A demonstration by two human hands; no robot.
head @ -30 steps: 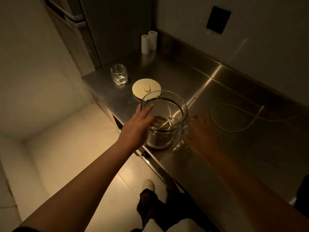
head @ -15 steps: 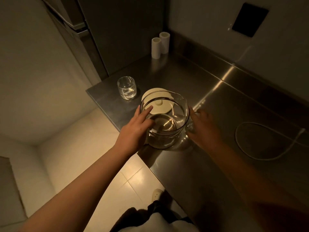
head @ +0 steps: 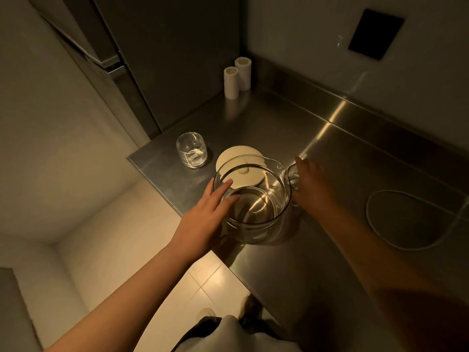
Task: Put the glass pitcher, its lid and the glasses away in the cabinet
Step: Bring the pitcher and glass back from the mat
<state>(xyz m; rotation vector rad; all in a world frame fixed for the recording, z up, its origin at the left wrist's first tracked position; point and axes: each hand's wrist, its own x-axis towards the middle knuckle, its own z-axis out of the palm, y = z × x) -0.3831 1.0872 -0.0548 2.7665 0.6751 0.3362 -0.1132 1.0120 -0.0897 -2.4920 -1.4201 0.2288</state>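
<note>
The clear glass pitcher (head: 256,212) is near the front edge of the steel counter (head: 317,138). I cannot tell whether its base touches the counter. My left hand (head: 203,219) lies with straight fingers against its left wall. My right hand (head: 313,191) is curled round the handle on its right side. Right behind the pitcher lies the round cream lid (head: 236,153), partly seen through the glass. A short drinking glass (head: 191,149) stands upright at the counter's left corner, apart from both hands.
Two white cylinders (head: 237,77) stand in the back corner against a dark tall cabinet (head: 165,59). A white cable loop (head: 396,219) lies on the counter to the right. A dark panel (head: 375,34) is on the wall. Pale floor tiles lie below the counter's edge.
My right hand has come in from the right and closed on the pitcher's handle. My left hand stays on the pitcher's wall. The pitcher now overlaps the lid in view.
</note>
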